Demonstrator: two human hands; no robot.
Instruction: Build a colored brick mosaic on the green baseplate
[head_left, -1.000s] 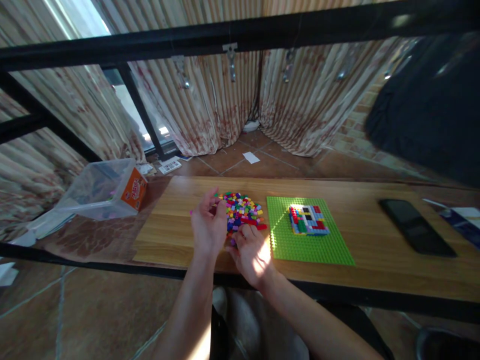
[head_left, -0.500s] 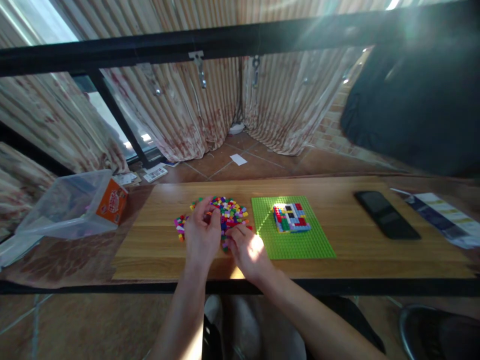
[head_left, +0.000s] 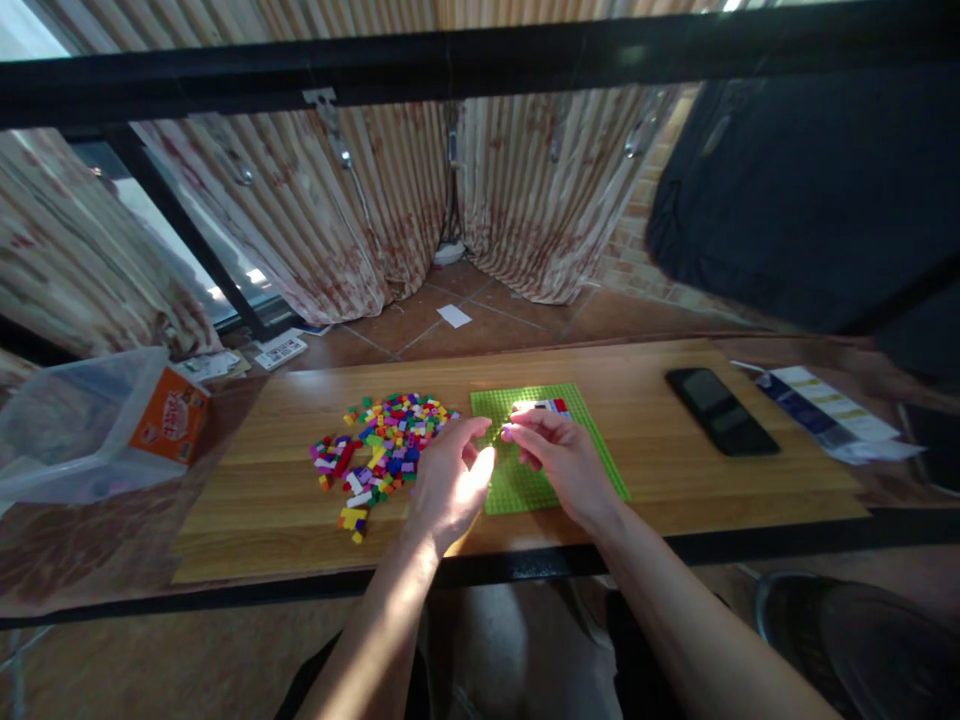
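A heap of small coloured bricks (head_left: 379, 445) lies spread on the wooden table (head_left: 675, 470). Right of it sits a green baseplate (head_left: 525, 485) carrying a small red, white and blue brick build (head_left: 544, 406), mostly hidden behind my right hand. My left hand (head_left: 450, 480) hovers over the baseplate's left edge, fingers curled and pinched toward the right hand. My right hand (head_left: 559, 455) is over the baseplate, fingertips pinched on a small pinkish brick (head_left: 508, 432) between the two hands.
A black phone (head_left: 720, 410) and a printed leaflet (head_left: 825, 410) lie on the table's right part. A clear plastic box with an orange label (head_left: 97, 425) stands off the table's left end. A black bar crosses overhead; curtains hang behind.
Both hands left the brick heap and moved right over the green baseplate, the right hand now pinching a small brick. The camera swung right, and the heap looks more spread out.
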